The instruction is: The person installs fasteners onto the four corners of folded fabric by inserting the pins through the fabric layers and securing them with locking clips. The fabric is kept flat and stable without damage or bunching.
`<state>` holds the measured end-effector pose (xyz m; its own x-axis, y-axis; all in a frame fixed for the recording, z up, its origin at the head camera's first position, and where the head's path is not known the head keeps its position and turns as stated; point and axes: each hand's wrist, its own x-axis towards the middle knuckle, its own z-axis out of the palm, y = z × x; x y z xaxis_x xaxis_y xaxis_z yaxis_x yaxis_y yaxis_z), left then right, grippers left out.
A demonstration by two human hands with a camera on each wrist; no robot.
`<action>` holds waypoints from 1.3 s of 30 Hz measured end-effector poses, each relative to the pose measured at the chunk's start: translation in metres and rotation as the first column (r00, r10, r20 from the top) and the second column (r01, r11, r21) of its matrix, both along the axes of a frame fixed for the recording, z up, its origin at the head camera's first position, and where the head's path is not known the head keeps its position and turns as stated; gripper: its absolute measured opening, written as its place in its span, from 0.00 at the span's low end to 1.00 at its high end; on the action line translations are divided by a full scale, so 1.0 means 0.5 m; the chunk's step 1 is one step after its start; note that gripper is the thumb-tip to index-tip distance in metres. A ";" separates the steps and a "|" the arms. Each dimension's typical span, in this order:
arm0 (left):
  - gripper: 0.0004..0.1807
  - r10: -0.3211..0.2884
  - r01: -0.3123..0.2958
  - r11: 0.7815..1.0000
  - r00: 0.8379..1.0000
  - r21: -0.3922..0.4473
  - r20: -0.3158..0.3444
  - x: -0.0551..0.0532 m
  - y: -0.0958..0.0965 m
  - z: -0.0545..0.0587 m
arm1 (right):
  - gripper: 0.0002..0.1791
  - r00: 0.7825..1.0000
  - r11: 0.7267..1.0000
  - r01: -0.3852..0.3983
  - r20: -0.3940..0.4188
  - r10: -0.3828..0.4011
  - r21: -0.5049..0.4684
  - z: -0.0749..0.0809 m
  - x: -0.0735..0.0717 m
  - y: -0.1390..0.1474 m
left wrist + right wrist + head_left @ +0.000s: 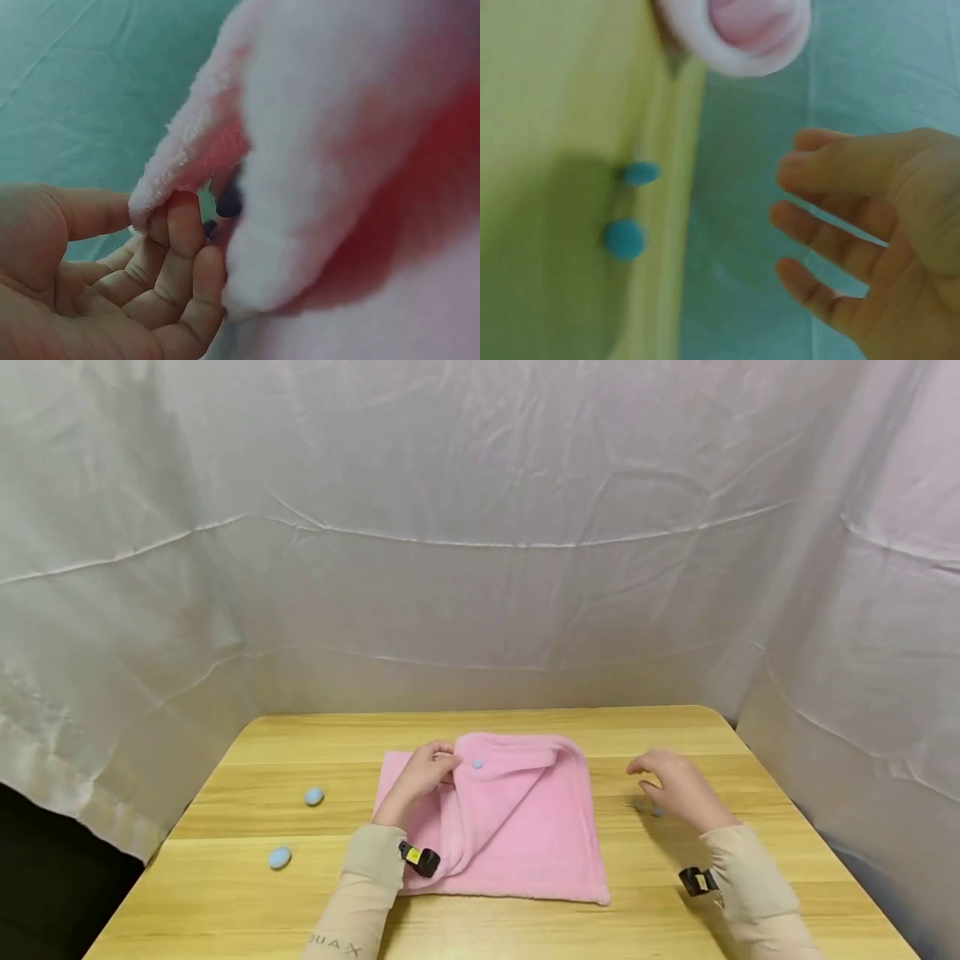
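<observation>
While the left hand (pixel 423 774) pinches a folded edge of the pink cloth (pixel 540 852) at the cloth's ten o'clock, the right hand (pixel 678 789) hangs well apart at its three o'clock, fingers loosely bent, holding nothing. The cloth lies on the wooden table (pixel 517 931), one layer turned back; a small blue disc (pixel 477 764) sits on that fold, at three o'clock from the left hand. Two blue round pieces (pixel 625 240) lie near the right hand, toward its eight o'clock in the head view. Two pale blue discs (pixel 313 797) rest around the cloth's nine o'clock, the lower one at seven o'clock from its fellow.
</observation>
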<state>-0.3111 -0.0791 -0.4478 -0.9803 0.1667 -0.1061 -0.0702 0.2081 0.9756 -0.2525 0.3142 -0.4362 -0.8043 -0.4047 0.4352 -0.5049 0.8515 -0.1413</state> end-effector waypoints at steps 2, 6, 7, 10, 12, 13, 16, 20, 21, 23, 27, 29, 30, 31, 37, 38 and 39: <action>0.16 -0.002 0.002 1.000 1.000 0.016 0.023 -0.004 -0.006 -0.007 | 0.14 0.997 0.999 -0.012 0.071 0.009 0.038 -0.011 -0.002 0.009; 0.22 -0.012 0.008 0.998 0.998 0.061 0.066 -0.002 -0.017 -0.001 | 0.13 0.978 1.000 -0.012 0.208 0.007 0.021 -0.029 -0.002 0.014; 0.23 -0.015 0.010 0.998 0.998 0.062 0.069 -0.002 -0.020 0.003 | 0.13 0.973 1.000 -0.008 0.229 0.006 0.007 -0.032 -0.002 0.014; 0.25 -0.005 0.004 1.000 0.999 0.029 0.052 0.000 -0.031 0.017 | 0.14 0.962 1.000 -0.003 0.273 0.009 -0.022 -0.040 -0.003 0.012; 0.25 0.012 -0.012 1.000 1.000 -0.014 0.012 -0.002 -0.038 0.021 | 0.14 0.958 1.000 -0.010 0.286 0.017 -0.025 -0.046 -0.005 0.012; 0.24 0.020 -0.020 0.999 1.000 -0.035 -0.012 -0.002 -0.040 0.026 | 0.14 0.958 1.000 -0.012 0.286 0.017 -0.020 -0.049 -0.007 0.012; 0.23 0.023 -0.025 0.999 0.998 -0.032 -0.064 0.002 -0.037 0.044 | 0.15 0.958 1.000 -0.008 0.288 0.009 -0.004 -0.055 -0.006 0.015; 0.21 -0.003 0.006 1.000 0.995 0.024 -0.100 0.013 -0.024 0.071 | 0.16 0.950 1.000 0.002 0.312 -0.003 0.004 -0.058 -0.002 0.018; 0.21 -0.016 0.020 0.999 0.994 0.028 -0.107 0.019 -0.020 0.078 | 0.16 0.947 1.000 0.006 0.321 -0.006 0.002 -0.058 -0.001 0.018; 0.19 -0.045 0.047 0.999 0.989 0.010 -0.141 0.031 -0.010 0.093 | 0.15 0.940 1.000 0.002 0.342 -0.002 -0.002 -0.060 0.001 0.017; 0.16 -0.165 0.153 0.986 0.962 -0.071 -0.218 0.062 0.021 0.116 | 0.14 0.930 1.000 -0.017 0.366 0.022 -0.018 -0.062 0.002 0.016; 0.15 -0.250 0.219 0.965 0.935 -0.143 -0.253 0.078 0.041 0.120 | 0.14 0.929 0.999 -0.029 0.369 0.033 -0.017 -0.064 0.002 0.016; 0.14 -0.295 0.253 0.950 0.918 -0.182 -0.264 0.086 0.053 0.120 | 0.13 0.929 0.999 -0.032 0.368 0.035 -0.015 -0.064 0.002 0.017; 0.14 -0.339 0.280 0.932 0.899 -0.232 -0.278 0.095 0.064 0.121 | 0.13 0.930 0.999 -0.033 0.366 0.036 -0.013 -0.065 0.002 0.017; 0.10 -0.549 0.381 0.797 0.781 -0.468 -0.299 0.137 0.133 0.114 | 0.12 0.932 0.999 -0.049 0.360 0.051 -0.015 -0.063 0.001 0.015; 0.10 -0.576 0.397 0.773 0.765 -0.494 -0.288 0.142 0.143 0.110 | 0.12 0.931 0.999 -0.051 0.362 0.053 -0.016 -0.063 0.000 0.014; 0.11 -0.601 0.411 0.747 0.753 -0.523 -0.267 0.148 0.152 0.107 | 0.12 0.930 0.999 -0.051 0.363 0.053 -0.015 -0.064 0.000 0.013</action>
